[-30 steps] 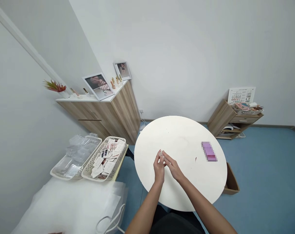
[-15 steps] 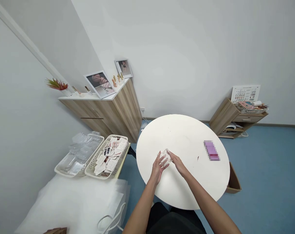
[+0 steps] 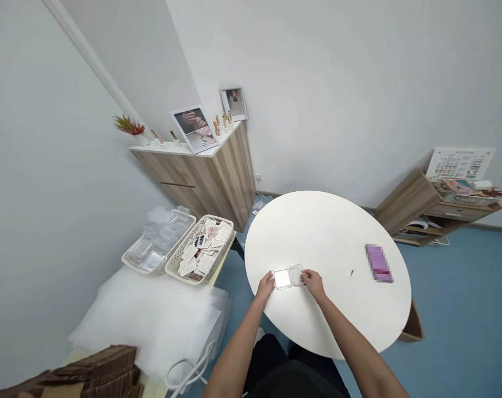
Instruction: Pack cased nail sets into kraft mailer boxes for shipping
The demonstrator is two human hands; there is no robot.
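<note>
A clear plastic clamshell case (image 3: 282,279) lies spread open on the white round table (image 3: 317,226), its two square halves side by side. The left half looks bright white; the right one is see-through. My left hand (image 3: 265,287) grips the outer edge of the left half, fingers closed on it. At the outer edge of the right half, my right hand (image 3: 313,283) pinches the rim. A purple pixelated item (image 3: 378,263) rests farther right on the table, near a small dark red speck (image 3: 351,273).
To the left, a basket of clear plastic cases (image 3: 160,240) stands beside a basket of printed cards (image 3: 201,249). White translucent sheets (image 3: 151,309) and brown corrugated card (image 3: 97,373) are nearer. A wooden cabinet (image 3: 230,182) stands behind, a small shelf unit (image 3: 408,204) at right.
The clear case has gone from held up between both hands to spread open at the tabletop. My hands have moved apart to its outer edges. The view has shifted left.
</note>
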